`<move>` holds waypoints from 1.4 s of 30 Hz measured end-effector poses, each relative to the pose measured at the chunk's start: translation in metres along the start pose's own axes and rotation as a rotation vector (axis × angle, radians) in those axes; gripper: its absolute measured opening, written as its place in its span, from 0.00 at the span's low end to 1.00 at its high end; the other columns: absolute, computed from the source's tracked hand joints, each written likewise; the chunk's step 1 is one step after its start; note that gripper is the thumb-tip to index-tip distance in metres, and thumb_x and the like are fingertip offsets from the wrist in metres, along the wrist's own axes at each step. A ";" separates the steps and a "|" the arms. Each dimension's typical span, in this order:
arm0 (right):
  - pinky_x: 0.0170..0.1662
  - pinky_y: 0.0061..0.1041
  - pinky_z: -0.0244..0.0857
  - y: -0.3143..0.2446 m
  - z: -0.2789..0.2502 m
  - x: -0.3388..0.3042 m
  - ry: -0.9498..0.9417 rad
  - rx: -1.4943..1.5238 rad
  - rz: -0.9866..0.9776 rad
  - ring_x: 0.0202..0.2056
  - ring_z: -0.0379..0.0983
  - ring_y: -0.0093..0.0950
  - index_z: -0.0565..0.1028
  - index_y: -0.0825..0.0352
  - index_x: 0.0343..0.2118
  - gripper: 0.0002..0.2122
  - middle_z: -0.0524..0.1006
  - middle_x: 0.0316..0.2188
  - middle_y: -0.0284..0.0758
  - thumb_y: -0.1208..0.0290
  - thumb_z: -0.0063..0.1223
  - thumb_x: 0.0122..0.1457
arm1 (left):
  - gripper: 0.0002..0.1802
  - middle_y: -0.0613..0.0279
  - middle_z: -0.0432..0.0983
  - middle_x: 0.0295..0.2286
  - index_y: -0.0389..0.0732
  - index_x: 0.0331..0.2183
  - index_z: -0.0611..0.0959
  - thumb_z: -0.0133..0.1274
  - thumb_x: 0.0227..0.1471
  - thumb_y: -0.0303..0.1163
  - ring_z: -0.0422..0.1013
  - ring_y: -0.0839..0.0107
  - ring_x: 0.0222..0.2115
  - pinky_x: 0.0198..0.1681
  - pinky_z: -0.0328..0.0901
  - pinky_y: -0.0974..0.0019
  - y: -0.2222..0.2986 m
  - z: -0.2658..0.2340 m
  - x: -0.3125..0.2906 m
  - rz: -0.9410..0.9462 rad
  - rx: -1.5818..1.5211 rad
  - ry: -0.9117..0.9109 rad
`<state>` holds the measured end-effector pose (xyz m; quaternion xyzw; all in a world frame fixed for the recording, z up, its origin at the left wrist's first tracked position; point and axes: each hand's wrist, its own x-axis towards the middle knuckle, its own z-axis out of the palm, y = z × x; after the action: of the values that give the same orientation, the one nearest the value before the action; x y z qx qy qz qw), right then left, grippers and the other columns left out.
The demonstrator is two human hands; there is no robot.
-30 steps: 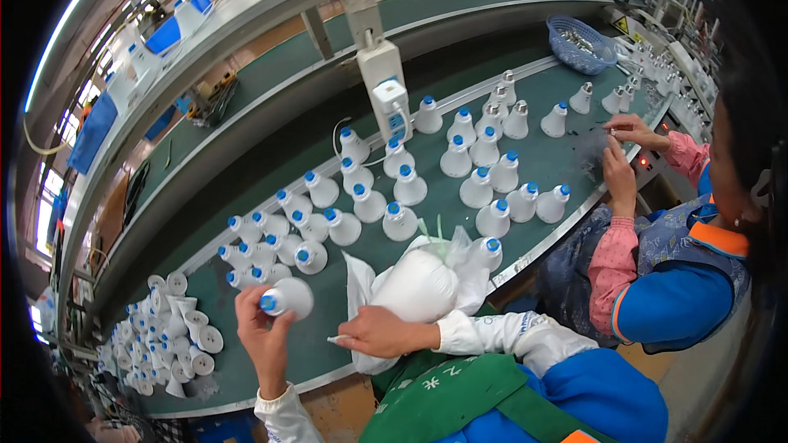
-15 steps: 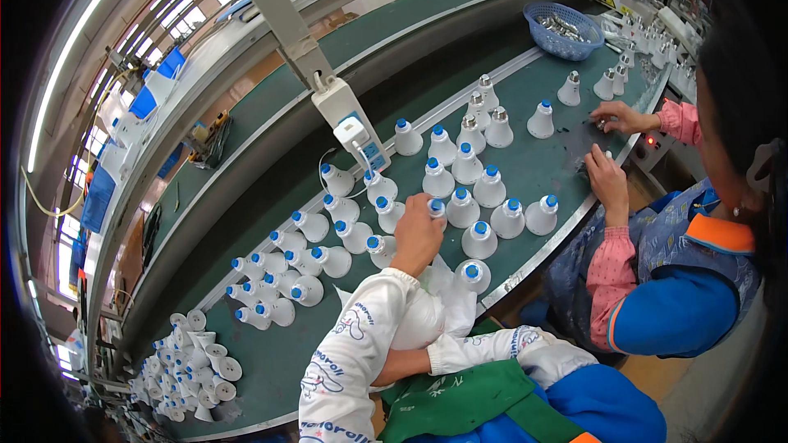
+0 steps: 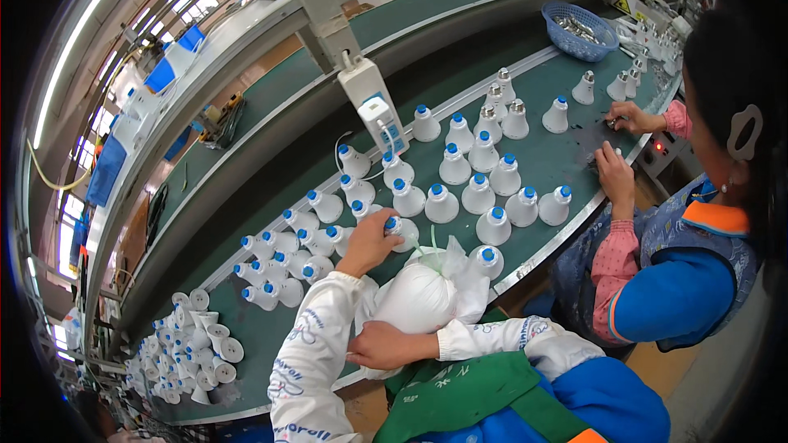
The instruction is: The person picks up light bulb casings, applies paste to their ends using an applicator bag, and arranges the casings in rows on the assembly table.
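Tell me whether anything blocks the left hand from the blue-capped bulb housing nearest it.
Nothing visible does: the left hand is right at the blue-capped bulb housing. The white bag lies below them in the picture, not between.

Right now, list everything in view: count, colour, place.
Worktop: one, green, under the housings
Blue-capped bulb housings: dozens, white, middle and left
Silver-capped bulb housings: several, white, farther right
Basket: one, blue, far right, holding metal parts
Power strip: one, white, on post
Plastic bag: one, white, front centre
Co-worker: one, blue and pink clothing, right
Left hand: one, white sleeve, at a blue cap
Right hand: one, white sleeve, on bag
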<state>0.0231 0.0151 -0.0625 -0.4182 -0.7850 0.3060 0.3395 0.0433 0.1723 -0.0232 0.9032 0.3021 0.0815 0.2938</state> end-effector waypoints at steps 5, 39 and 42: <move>0.31 0.45 0.61 -0.002 -0.001 -0.002 0.008 0.000 0.053 0.24 0.70 0.46 0.73 0.65 0.22 0.13 0.71 0.16 0.45 0.61 0.43 0.55 | 0.23 0.54 0.75 0.28 0.40 0.39 0.77 0.60 0.35 0.26 0.70 0.64 0.26 0.32 0.64 0.65 0.021 -0.031 -0.030 0.017 -0.048 0.126; 0.25 0.34 0.55 -0.008 -0.010 -0.003 0.098 -0.022 0.036 0.18 0.61 0.38 0.73 0.61 0.22 0.08 0.69 0.15 0.36 0.64 0.49 0.53 | 0.21 0.59 0.73 0.33 0.37 0.36 0.77 0.60 0.34 0.18 0.71 0.73 0.24 0.26 0.67 0.72 -0.024 0.031 -0.237 -0.304 -0.443 0.646; 0.25 0.34 0.55 -0.007 -0.010 -0.003 0.093 -0.002 0.047 0.18 0.61 0.38 0.73 0.61 0.22 0.08 0.69 0.15 0.36 0.64 0.48 0.53 | 0.22 0.60 0.73 0.33 0.37 0.37 0.77 0.62 0.33 0.20 0.71 0.73 0.25 0.26 0.66 0.72 -0.023 0.027 -0.237 -0.306 -0.447 0.616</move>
<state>0.0291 0.0114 -0.0519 -0.4509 -0.7585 0.2933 0.3678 -0.1500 0.0335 -0.0520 0.6951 0.4819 0.3671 0.3872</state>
